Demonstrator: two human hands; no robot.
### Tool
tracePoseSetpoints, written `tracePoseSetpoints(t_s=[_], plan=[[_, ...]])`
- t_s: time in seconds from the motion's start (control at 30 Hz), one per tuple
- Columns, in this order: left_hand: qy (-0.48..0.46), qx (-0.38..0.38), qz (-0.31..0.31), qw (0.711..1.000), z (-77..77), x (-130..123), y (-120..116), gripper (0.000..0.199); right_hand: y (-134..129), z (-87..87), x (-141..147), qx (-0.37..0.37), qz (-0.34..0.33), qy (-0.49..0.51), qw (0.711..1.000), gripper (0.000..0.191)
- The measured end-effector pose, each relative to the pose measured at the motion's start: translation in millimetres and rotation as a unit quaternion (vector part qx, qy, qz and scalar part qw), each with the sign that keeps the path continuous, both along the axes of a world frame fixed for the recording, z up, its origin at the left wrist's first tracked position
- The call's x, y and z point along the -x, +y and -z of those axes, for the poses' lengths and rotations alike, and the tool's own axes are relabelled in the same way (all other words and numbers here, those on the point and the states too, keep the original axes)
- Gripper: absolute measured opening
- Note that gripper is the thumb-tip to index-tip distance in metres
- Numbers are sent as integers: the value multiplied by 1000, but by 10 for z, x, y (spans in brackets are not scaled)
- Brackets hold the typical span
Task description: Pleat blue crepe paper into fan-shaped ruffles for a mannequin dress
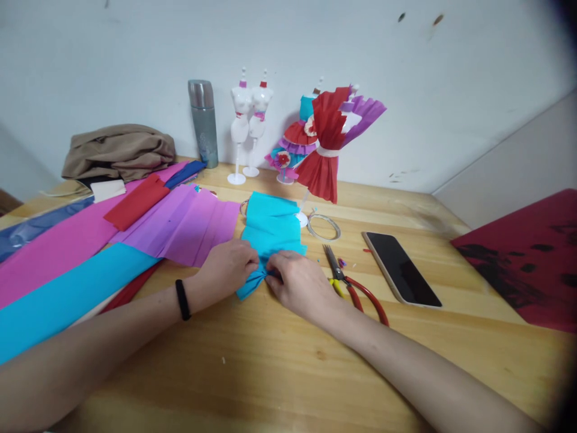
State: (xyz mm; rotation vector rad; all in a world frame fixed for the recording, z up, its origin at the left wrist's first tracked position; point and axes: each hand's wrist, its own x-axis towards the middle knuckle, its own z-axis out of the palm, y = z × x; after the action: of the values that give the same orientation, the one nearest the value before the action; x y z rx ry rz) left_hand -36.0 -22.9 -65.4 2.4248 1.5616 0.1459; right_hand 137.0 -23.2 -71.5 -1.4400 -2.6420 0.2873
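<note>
A piece of turquoise crepe paper point(273, 225) lies on the table, its near edge gathered into folds between my hands. My left hand point(228, 267) pinches the bunched edge from the left, a dark band around its wrist. From the right, my right hand point(300, 282) grips the same edge with bent fingers, a small gap from the left. Just right of that hand lie pliers point(340, 276) with red handles, and a tool with yellow handles point(336, 287) partly under them. A coil of wire point(324, 227) rests beyond.
Mini dress forms point(240, 120) stand at the back, one wearing a red and purple paper dress point(329, 150). A flask point(204, 123) and brown cloth point(119, 150) are back left. Crepe paper sheets point(189, 225) spread left; a phone point(401, 267) lies right.
</note>
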Motion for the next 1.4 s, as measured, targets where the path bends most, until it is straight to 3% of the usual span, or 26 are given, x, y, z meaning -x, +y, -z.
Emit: tracePoseSetpoints(t_s=[0.23, 0.77, 1.2, 1.4], plan=[[-3, -12, 28, 1000, 21, -6, -4, 23, -15, -40, 13, 1, 9, -7, 1000, 17], [16, -36, -17, 999, 61, -52, 15, 25, -6, 27, -12, -66, -60, 6, 996, 15], [-26, -16, -5, 1000, 15, 4, 69, 24, 3, 8, -29, -1, -43, 10, 999, 11], [-12, -31, 25, 999, 59, 9, 52, 30, -17, -2, -20, -12, -35, -1, 999, 17]])
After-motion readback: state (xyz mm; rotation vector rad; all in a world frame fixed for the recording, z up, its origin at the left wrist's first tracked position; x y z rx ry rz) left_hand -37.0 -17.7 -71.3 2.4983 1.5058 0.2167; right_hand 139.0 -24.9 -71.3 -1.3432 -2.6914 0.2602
